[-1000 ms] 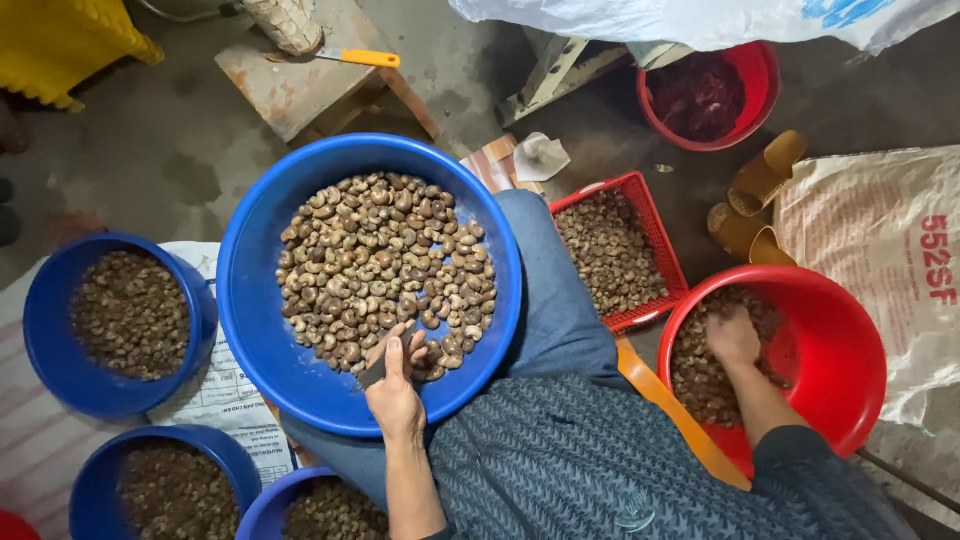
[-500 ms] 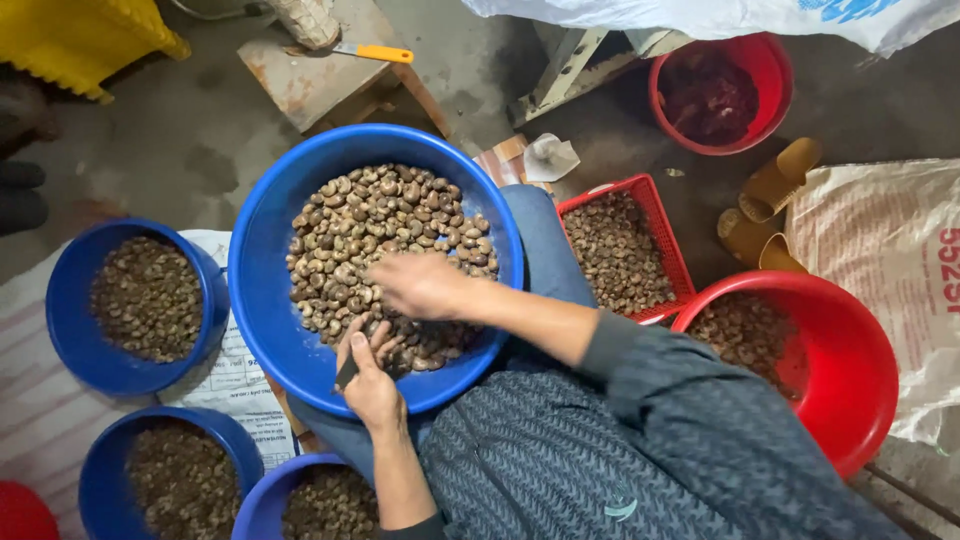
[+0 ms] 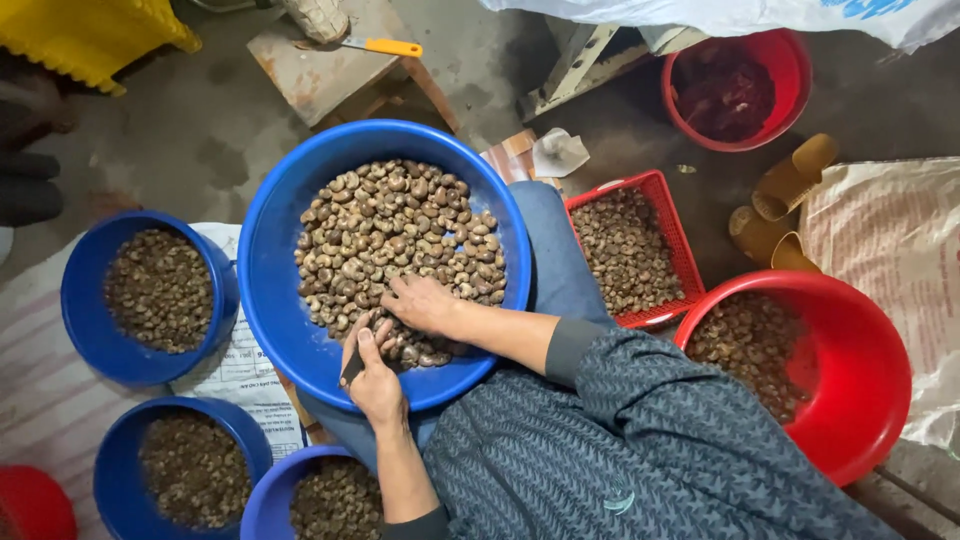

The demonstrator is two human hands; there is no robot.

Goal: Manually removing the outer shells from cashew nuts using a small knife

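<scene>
A big blue basin (image 3: 275, 250) rests on my lap, filled with brown cashew nuts (image 3: 400, 230). At its near rim, my left hand (image 3: 375, 375) is closed around a small dark blade (image 3: 352, 367). My right hand (image 3: 420, 302) reaches across from the right and lies palm down on the nuts, fingers curled among them, just above the left hand. Whether it holds a nut is hidden.
Three smaller blue bowls (image 3: 80, 300) of nuts sit at left and bottom left. A red crate (image 3: 650, 190) and a red basin (image 3: 860, 380) of nuts are at right. A red bucket (image 3: 790, 70), yellow slippers (image 3: 790, 185), a sack (image 3: 890, 240) and an orange-handled knife (image 3: 385, 46) lie beyond.
My right hand left the red basin at right and came over into the blue basin, settling on the nuts near my left hand. The left hand stayed at the near rim.
</scene>
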